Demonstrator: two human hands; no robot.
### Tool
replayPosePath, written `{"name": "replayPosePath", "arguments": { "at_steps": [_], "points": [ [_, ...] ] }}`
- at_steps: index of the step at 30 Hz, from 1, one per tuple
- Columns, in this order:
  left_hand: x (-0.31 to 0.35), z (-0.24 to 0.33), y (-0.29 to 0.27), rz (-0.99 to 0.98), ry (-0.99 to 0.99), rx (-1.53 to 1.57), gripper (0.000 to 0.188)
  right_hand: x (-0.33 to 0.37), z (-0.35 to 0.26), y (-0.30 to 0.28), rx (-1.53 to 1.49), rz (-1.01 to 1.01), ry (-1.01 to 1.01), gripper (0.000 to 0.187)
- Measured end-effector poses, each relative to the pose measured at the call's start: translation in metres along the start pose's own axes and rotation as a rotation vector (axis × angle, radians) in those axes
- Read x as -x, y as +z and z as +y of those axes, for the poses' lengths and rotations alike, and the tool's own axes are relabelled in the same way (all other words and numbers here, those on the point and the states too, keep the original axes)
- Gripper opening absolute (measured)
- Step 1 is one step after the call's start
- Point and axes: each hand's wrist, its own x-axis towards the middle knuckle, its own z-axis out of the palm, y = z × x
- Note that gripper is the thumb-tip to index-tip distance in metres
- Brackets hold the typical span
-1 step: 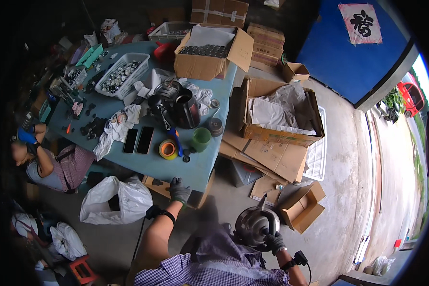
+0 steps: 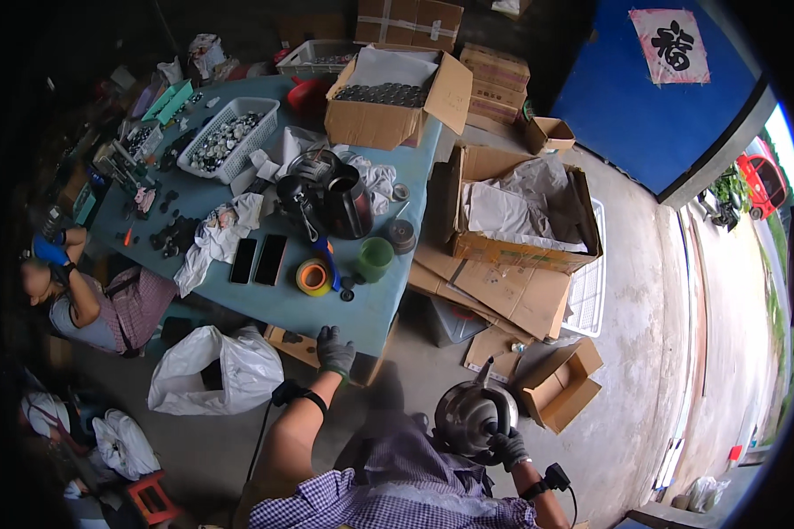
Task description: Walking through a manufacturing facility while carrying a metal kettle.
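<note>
Currently, the blue-green flat worktop (image 2: 313, 309) is standing forward-left of the rounded silver metal kettle (image 2: 464, 416), which is probably handling as rigid, slick and fairly heavy. The grey-gloved left hand (image 2: 334, 353) is extending its fingers, visibly empty, near the worktop's edge; the grey-gloved right hand (image 2: 509, 449) is gripping the dark arched handle (image 2: 508, 409), the suitable hold.

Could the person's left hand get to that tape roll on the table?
Probably yes: the gloved left hand is near the table, and only bare tabletop seems to lie between it and the tape roll.
</note>
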Motion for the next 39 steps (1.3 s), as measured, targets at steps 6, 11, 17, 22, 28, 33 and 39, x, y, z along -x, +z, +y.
{"name": "replayPosePath", "arguments": {
  "at_steps": [6, 11, 17, 22, 28, 33, 39],
  "points": [
    [-0.102, 0.079, -0.044, 0.227, -0.138, 0.624, 0.049, -0.008, -0.04, 0.031, -0.004, -0.061, -0.022, 0.019],
    [-0.215, 0.115, -0.063, 0.206, -0.107, 0.987, 0.052, -0.023, -0.071, 0.068, -0.063, -0.066, 0.007, 0.021],
    [-0.247, 0.157, -0.088, 0.054, -0.123, 1.364, 0.053, -0.02, -0.105, 0.101, -0.116, -0.015, 0.051, 0.021],
    [-0.179, 0.153, -0.078, 0.15, 0.028, 0.505, 0.082, -0.039, -0.106, 0.109, -0.168, -0.002, 0.066, 0.027],
    [-0.158, 0.164, -0.06, 0.055, 0.313, 0.081, 0.091, -0.042, -0.117, 0.119, -0.24, 0.014, 0.106, 0.023],
    [-0.171, 0.149, -0.032, 0.106, 0.403, 0.091, 0.093, -0.039, -0.124, 0.125, -0.222, 0.004, 0.083, 0.02],
    [-0.173, 0.15, -0.027, 0.083, 0.459, 0.309, 0.09, -0.035, -0.132, 0.129, -0.169, 0.043, 0.072, 0.019]
  ]
}}
